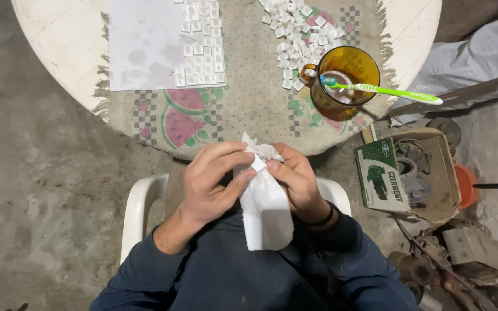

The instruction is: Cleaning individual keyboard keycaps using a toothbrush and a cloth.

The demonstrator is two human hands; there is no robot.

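Nearest the camera, a white cloth (pixel 265 207) is held over the lap of a person seated on a white plastic chair (pixel 139 204). The left hand (pixel 211 184) is curled around the cloth's left side, thumb pressed against it. The right hand (pixel 295 178) is closed on the upper right of the cloth, where a small white square tile (pixel 259 163) is pinched at the fingertips against the crumpled fabric. The cloth's lower end hangs loose between the forearms.

To the right, on the floor, an open cardboard box (pixel 433 173) is seen with dark metal parts inside; a green and white carton (pixel 380 179) is leaned against its near wall. An orange container (pixel 466 185) is partly hidden behind the box; its contents cannot be told.

Just beyond the hands, a round white table (pixel 59 34) is covered by a fringed mat (pixel 243 98) printed with watermelon slices. On the mat's right, an amber glass mug (pixel 344 80) is set, with liquid and something pale inside, and a green toothbrush (pixel 384 91) is laid across its rim. Behind the mug, loose white tiles (pixel 298 34) are heaped. Farther left, more tiles (pixel 203 49) are laid in tidy rows on a white sheet (pixel 142 43).
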